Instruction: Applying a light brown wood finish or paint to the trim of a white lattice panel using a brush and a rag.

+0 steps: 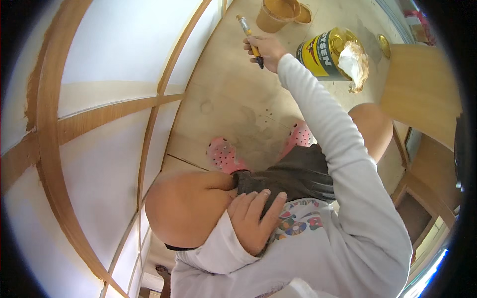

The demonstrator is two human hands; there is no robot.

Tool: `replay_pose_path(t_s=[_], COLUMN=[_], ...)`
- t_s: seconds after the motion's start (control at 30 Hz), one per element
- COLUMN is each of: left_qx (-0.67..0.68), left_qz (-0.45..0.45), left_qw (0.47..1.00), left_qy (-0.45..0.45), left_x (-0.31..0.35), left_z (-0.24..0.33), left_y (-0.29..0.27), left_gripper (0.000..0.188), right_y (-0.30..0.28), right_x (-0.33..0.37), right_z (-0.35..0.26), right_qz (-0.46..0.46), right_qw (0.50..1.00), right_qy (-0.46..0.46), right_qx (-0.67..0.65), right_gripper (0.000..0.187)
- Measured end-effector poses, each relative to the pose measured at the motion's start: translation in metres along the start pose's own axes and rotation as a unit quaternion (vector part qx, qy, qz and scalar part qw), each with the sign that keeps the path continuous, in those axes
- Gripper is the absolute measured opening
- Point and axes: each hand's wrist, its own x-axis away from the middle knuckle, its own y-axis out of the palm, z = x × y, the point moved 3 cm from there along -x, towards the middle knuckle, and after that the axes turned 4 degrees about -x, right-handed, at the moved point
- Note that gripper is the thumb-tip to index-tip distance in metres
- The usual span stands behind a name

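My right hand (268,51) is stretched out ahead above the floor, its fingers wrapped round a paintbrush (255,52). The brush has a yellow handle with a black end and a metal band, and its head points away toward the far left. Down at my lap, my left hand (253,221) lies with fingers extended against my dark shorts, holding nothing. A tub of brown paint or stain (272,22) stands beyond the brush. Right of my right hand is a large yellow and dark paint can (318,52), with a crumpled white rag (354,62) on it.
Along the left runs a panelled wall (107,129) of white panels with brown wooden strips. Pink clogs (223,154) are on my feet on the stained tile floor (198,116). A wooden board (422,87) stands at the right, with a round gold lid (383,45) near it.
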Motion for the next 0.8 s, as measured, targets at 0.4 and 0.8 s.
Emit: replay_pose_path(t_s=[0.4,0.8], left_qx=[-0.018,-0.039], left_qz=[0.052,0.076], left_qw=[0.998,0.995], left_qy=[-0.039,-0.047], left_x=[0.023,0.030], left_z=[0.006,-0.006], left_y=[-0.001,-0.002], left_gripper=[0.048,0.033], right_y=[0.033,0.043], right_x=[-0.080,-0.106], right_z=[0.039,0.048], right_qz=[0.013,0.014], right_qw=[0.998,0.998], right_qy=[0.056,0.036], right_qx=[0.002,-0.044], right_gripper=[0.014,0.014])
